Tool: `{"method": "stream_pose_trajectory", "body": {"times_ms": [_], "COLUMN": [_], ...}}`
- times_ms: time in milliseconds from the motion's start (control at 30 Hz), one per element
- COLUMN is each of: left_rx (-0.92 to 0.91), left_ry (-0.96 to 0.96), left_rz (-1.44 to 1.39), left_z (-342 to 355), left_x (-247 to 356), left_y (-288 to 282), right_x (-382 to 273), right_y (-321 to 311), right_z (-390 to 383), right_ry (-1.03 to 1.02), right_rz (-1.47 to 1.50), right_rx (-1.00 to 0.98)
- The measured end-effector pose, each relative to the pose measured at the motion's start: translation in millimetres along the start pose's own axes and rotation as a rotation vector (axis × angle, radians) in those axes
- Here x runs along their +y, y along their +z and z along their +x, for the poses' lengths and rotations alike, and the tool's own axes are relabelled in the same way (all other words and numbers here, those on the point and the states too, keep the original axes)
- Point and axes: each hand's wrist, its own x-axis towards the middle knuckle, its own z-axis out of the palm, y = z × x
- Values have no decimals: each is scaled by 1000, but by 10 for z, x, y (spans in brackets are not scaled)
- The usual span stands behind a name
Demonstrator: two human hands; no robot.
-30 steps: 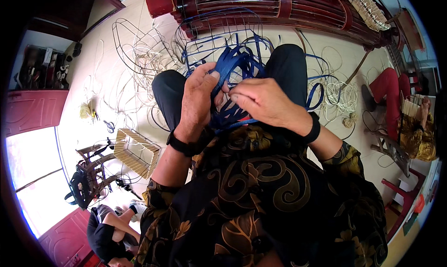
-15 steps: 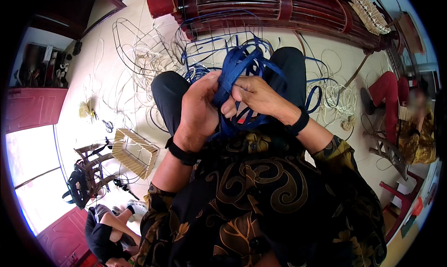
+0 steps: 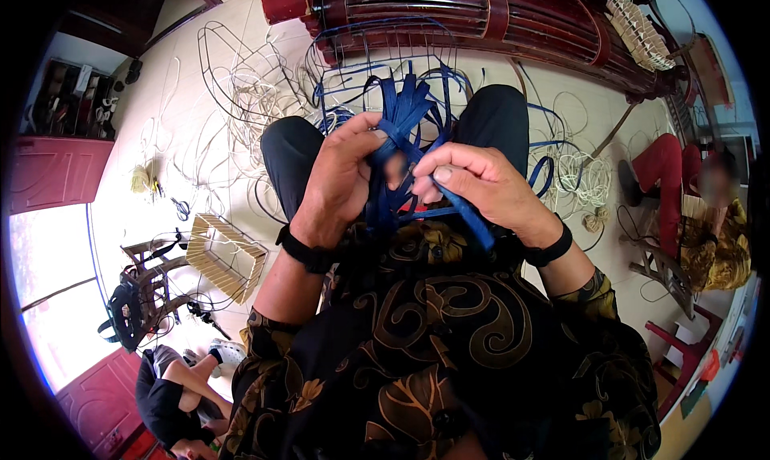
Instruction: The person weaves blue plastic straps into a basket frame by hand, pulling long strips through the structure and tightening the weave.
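Note:
A bundle of flat blue strips [image 3: 405,103] hangs between my knees, its strips crossing and fanning out at the far end. My left hand [image 3: 333,175] grips the bundle from the left, thumb on top where the strips cross. Close by on the right, my right hand [image 3: 485,183] pinches one loose blue strip [image 3: 469,217], whose end slants down toward my shirt. Part of the bundle is hidden behind my fingers. Just beyond it, a wire frame [image 3: 385,39] partly wrapped in blue strip lies on the floor.
Tangled pale cords [image 3: 253,99] spread over the floor at the left, with a coil of white cord [image 3: 581,175] at the right. A dark red bench [image 3: 417,11] stands ahead. A woven frame [image 3: 226,259] lies at left. People sit at lower left and far right.
My right hand has moved right and nearer to me, drawing one strip out from the bundle. The strips now fan out more. My left hand keeps its grip.

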Motion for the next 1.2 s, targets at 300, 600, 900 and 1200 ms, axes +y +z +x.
{"method": "stream_pose_trajectory", "body": {"times_ms": [300, 600, 900, 1200], "left_rx": [159, 225, 176, 135], "left_ry": [137, 301, 280, 219], "left_rz": [205, 560, 813, 746], "left_z": [-16, -61, -69, -115], "left_x": [-188, -350, -432, -421], "left_y": [24, 179, 63, 92], "right_x": [-24, 34, 194, 178], "right_y": [-55, -39, -138, -160], "right_z": [74, 90, 52, -45], "right_ry": [-287, -27, 64, 149], "right_rz": [-421, 34, -30, -388], "right_rx": [30, 225, 328, 382]}}
